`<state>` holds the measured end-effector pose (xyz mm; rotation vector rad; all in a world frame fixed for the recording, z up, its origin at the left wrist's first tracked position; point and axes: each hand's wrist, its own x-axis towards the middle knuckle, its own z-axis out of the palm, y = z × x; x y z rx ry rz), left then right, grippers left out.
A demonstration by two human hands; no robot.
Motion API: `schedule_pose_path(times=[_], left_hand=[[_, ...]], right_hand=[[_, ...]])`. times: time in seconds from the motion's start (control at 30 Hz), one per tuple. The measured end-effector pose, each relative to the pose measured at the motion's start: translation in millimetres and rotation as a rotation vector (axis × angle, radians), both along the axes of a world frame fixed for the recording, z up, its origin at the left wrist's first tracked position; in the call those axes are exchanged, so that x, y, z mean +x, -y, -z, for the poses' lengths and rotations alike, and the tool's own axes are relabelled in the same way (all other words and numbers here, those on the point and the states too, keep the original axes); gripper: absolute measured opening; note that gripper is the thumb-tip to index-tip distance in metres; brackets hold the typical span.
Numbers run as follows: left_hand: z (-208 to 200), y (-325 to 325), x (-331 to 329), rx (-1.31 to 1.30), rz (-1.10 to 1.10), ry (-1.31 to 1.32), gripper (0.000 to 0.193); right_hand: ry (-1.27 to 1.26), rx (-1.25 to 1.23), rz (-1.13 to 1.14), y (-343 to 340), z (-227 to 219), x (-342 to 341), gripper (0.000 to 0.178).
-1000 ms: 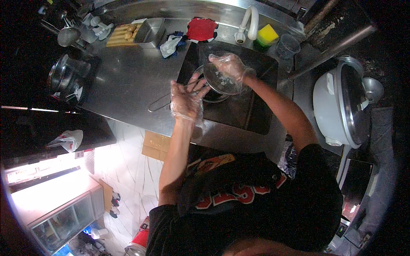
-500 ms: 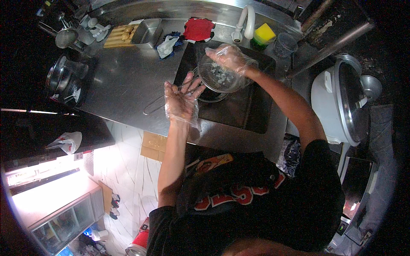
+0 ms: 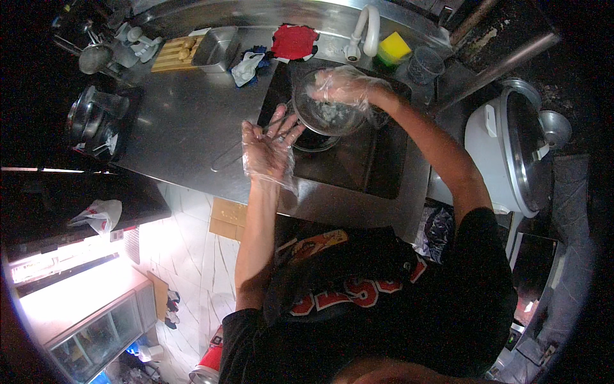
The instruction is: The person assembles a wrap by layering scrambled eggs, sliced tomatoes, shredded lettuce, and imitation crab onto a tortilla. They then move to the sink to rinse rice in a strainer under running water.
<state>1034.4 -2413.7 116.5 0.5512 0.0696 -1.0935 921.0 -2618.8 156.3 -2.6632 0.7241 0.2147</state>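
Observation:
My left hand (image 3: 268, 147), in a clear plastic glove, is palm up with fingers spread over the counter's sink edge. The long wire handle of a mesh strainer (image 3: 331, 121) crosses at this hand; whether it rests on the hand or passes beneath is unclear. White bits (image 3: 331, 114) lie in the strainer, which is over the dark sink (image 3: 348, 163). A round metal rim (image 3: 313, 146) shows just below it. My gloved right hand (image 3: 345, 86) reaches into the strainer's far side, its fingers bent and bunched together. Its fingertips are partly hidden.
Along the back stand a wooden board (image 3: 165, 62), a metal pan (image 3: 220, 48), a red cloth (image 3: 294, 42), a white faucet (image 3: 364, 35), a yellow sponge (image 3: 394, 46) and a clear container (image 3: 425, 66). A large white cooker (image 3: 499, 150) is at right; metal vessels (image 3: 96, 118) sit at left.
My right hand has moved from the strainer's far right rim leftward and down into it. The left hand keeps its spread pose. The whole view has shifted slightly.

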Motion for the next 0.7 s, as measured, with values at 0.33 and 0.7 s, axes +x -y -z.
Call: schedule_pose_path(times=[0.33,0.7], left_hand=[[1.1,0.4,1.5,-0.022,-0.003,-0.034,0.054],[13.0,-1.5,5.8,-0.096,0.055,-0.024,0.054]], right_hand=[[0.254,0.332,0.091,12.1,17.3,-6.4,0.025],[0.709,0.564,0.009,-3.8,-16.1,-25.2,0.018]])
